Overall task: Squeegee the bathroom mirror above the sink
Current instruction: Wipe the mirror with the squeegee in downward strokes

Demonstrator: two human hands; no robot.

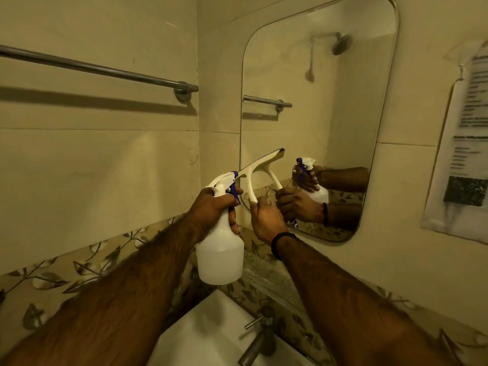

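A tall mirror (311, 83) with rounded corners hangs on the wall above the sink (211, 331). My right hand (266, 220) grips the handle of a white squeegee (257, 167). Its blade lies tilted against the mirror's lower left edge. My left hand (211, 204) holds a white spray bottle (220, 252) with a blue trigger, upright, just left of the squeegee. Both hands and the bottle show again as reflections in the lower glass.
A metal towel bar (92, 67) runs along the left wall. A steel tap (260, 336) stands at the sink's right side. A taped paper notice (462, 143) hangs right of the mirror. A narrow ledge (266, 270) runs under the mirror.
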